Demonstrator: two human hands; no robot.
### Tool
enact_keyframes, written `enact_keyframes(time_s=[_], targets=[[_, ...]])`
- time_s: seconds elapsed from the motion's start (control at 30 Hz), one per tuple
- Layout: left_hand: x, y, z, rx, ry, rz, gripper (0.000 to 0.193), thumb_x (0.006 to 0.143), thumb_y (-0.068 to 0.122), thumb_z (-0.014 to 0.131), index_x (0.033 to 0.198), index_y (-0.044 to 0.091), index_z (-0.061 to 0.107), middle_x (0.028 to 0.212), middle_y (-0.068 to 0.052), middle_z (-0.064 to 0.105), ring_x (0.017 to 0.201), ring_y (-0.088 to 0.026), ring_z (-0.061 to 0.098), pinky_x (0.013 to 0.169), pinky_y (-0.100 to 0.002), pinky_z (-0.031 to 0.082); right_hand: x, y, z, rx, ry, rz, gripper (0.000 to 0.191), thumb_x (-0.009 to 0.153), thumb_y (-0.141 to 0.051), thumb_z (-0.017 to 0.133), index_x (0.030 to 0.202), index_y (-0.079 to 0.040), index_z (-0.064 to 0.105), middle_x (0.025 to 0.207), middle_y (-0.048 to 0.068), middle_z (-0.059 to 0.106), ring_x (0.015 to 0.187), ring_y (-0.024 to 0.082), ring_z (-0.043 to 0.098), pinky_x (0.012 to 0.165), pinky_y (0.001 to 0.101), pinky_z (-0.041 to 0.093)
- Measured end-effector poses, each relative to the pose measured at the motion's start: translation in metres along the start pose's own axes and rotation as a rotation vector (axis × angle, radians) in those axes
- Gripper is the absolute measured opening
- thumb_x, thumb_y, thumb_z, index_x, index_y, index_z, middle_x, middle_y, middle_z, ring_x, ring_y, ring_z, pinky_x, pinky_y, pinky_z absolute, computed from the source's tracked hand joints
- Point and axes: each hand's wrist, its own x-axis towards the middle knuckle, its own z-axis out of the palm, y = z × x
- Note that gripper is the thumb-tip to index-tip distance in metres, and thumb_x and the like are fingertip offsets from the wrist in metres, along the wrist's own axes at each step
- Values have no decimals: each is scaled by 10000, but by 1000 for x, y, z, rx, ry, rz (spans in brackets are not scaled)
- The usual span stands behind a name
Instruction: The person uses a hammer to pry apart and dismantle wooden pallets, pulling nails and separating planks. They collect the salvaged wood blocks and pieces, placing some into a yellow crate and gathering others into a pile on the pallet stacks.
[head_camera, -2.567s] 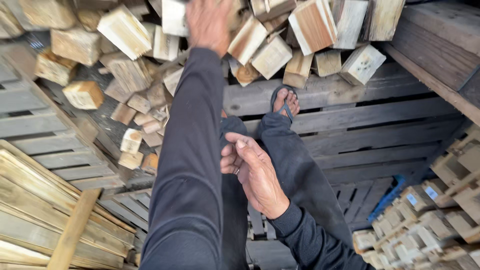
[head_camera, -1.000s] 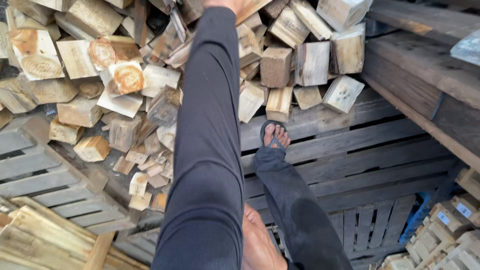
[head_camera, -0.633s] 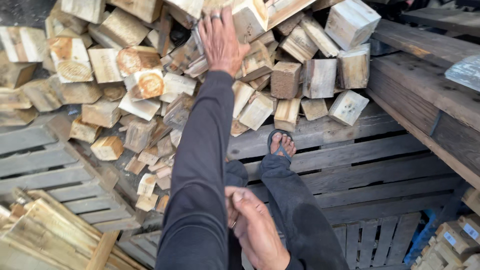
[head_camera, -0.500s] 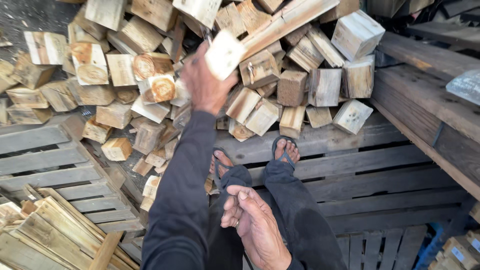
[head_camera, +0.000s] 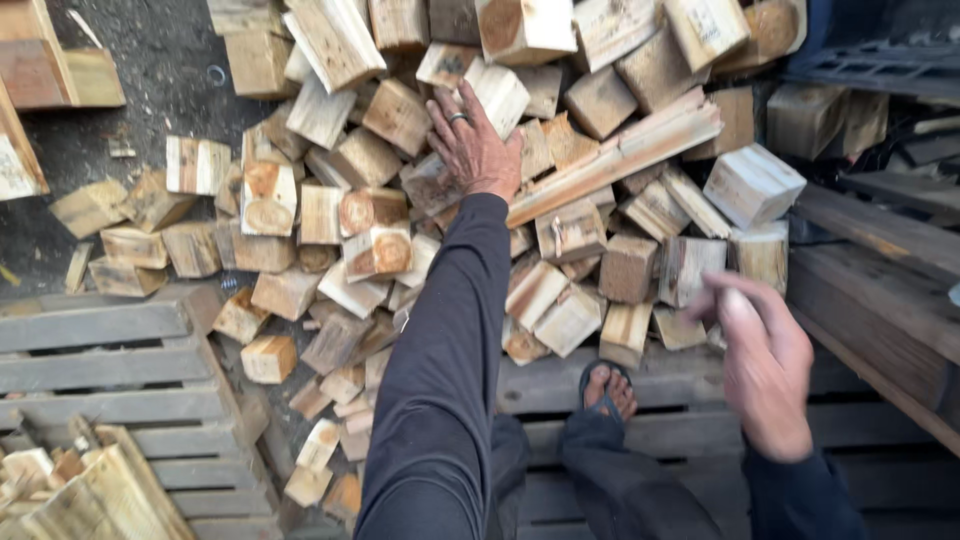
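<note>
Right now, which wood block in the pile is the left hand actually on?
The pale square-ended block at the left hand's fingertips, just above the long split plank; the neighbouring blocks lie untouched.

Left hand (head_camera: 478, 145), arm extended, rests spread on a pale square-ended wooden block (head_camera: 497, 93) in the heap of cut timber offcuts (head_camera: 380, 250). Right hand (head_camera: 765, 372), blurred, hangs empty at near right above grey wooden pallet slats (head_camera: 690, 400); a sandalled foot (head_camera: 607, 387) stands on them.
</note>
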Motion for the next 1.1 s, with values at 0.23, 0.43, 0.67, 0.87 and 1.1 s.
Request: enact_keyframes(time_s=[0.23,0.43,0.67,0.87,1.1], targets=[[14,0,-1,125,12,85,943,922,491,711,1558,-36,257,1633,-229,248,1528,-417,190,1234,-623,159,179,114,41,-1036,-38,-556,519,1068,-326,588,1501,-48,525,1556,240,465,1510,462,315,1204,632,230],[16,-1,-2,102,-8,132,962,890,484,738,1539,-31,249,1592,-285,264,1474,-475,254,1164,-641,222,213,107,79,-1264,49,-616,503,1122,-477,454,1545,-219,536,1570,196,344,1576,441,135,1193,745,76],[18,-11,-37,26,-195,72,1163,774,437,861,1677,202,166,1493,-297,407,1442,-512,342,1210,-620,239,209,121,82,-1283,-9,-564,501,1114,-495,443,1542,-254,539,1573,197,295,1578,431,116,1194,760,38],[22,-112,-101,270,-248,1,1098,700,605,838,1624,308,325,1455,-229,482,1363,-414,482,1148,-573,341,235,165,76,-1233,-49,-587,514,1145,-497,435,1585,-246,524,1603,216,269,1593,440,113,1204,768,6],[10,-303,-177,485,224,-340,897,697,542,898,1419,153,535,1449,-263,469,1366,-531,387,1043,-735,262,251,211,69,-1175,-101,-527,499,1167,-491,454,1578,-226,546,1620,221,256,1591,461,68,1192,766,-33]])
